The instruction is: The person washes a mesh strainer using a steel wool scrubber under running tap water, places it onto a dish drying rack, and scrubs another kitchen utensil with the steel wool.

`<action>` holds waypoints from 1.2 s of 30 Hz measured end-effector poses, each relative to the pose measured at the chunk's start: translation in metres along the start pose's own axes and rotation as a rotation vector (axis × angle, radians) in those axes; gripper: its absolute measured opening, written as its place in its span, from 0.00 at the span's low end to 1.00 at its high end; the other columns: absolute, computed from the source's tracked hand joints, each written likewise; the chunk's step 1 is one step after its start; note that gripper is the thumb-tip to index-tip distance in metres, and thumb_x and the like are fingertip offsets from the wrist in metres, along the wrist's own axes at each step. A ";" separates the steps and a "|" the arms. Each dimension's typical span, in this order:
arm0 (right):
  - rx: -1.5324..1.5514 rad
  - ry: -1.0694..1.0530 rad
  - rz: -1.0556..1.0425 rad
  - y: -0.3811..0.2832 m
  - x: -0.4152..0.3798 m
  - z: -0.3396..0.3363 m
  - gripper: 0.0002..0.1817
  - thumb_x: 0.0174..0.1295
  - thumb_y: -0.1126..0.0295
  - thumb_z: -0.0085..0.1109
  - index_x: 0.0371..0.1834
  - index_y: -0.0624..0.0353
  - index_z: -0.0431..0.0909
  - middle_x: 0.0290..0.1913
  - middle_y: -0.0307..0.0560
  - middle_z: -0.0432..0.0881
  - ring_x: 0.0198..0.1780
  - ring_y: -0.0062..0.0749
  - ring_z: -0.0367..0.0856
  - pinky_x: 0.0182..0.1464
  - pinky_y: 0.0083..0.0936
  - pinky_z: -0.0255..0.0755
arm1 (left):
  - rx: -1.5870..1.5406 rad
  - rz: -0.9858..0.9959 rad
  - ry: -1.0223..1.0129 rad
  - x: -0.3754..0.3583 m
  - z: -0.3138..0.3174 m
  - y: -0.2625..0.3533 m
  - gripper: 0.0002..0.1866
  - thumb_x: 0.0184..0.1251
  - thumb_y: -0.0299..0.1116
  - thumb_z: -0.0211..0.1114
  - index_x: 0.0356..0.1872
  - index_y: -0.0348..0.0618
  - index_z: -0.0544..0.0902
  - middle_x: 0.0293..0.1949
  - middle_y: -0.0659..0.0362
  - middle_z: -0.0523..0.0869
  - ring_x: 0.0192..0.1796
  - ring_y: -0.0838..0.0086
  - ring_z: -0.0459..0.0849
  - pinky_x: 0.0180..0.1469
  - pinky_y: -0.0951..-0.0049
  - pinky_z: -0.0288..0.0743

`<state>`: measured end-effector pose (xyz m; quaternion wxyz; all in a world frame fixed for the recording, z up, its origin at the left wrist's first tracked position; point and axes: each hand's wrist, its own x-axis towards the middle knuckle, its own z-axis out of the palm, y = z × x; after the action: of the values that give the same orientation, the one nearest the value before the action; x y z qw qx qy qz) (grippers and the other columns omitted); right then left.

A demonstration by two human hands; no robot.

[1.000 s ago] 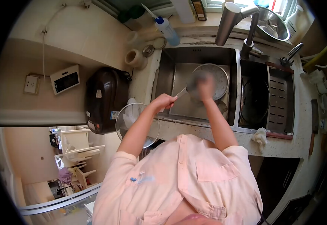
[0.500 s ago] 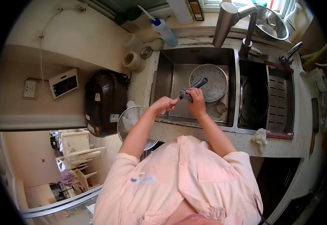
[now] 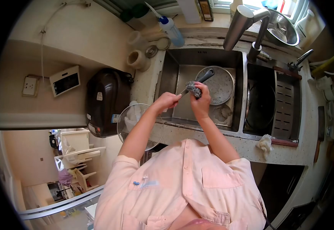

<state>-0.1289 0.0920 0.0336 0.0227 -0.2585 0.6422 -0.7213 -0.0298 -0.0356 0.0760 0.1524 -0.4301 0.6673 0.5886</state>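
Observation:
My left hand (image 3: 167, 101) is closed round the metal end of a kitchen utensil with a dark handle (image 3: 206, 75). The hand hides that end, so its kind does not show. Pressed against the metal shaft is a steel wool scrubber (image 3: 193, 88), gripped by my right hand (image 3: 200, 102). Both hands are over the left basin of the steel sink (image 3: 182, 109). A round, shallow metal vessel (image 3: 222, 86) with specks in it stands in this basin, below and beyond the utensil's handle. Its near side is partly covered by my right hand.
The tap (image 3: 238, 28) rises behind the sink. A black pan (image 3: 261, 105) sits in the right basin beside a slotted drain tray (image 3: 287, 109). A glass lid (image 3: 140, 126) lies by my left forearm, near a dark rice cooker (image 3: 107, 101). A crumpled cloth (image 3: 266, 145) lies on the front counter.
My right hand with the scrubber has shifted slightly right and turned, showing more of the steel wool. The utensil's handle has risen slightly. The whole view has tilted a little.

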 end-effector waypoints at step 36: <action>-0.421 -0.169 -0.202 -0.011 0.030 -0.004 0.14 0.41 0.77 0.60 0.34 0.51 0.76 0.32 0.43 0.72 0.36 0.43 0.76 0.34 0.37 0.73 | 0.183 0.072 0.040 -0.013 -0.013 0.032 0.25 0.64 0.50 0.57 0.12 0.46 0.72 0.12 0.68 0.68 0.15 0.84 0.60 0.19 0.80 0.51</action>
<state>-0.1528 0.0862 0.0538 -0.0503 -0.3796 0.7452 -0.5459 -0.0420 -0.0438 0.1096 0.1563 -0.4017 0.7364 0.5215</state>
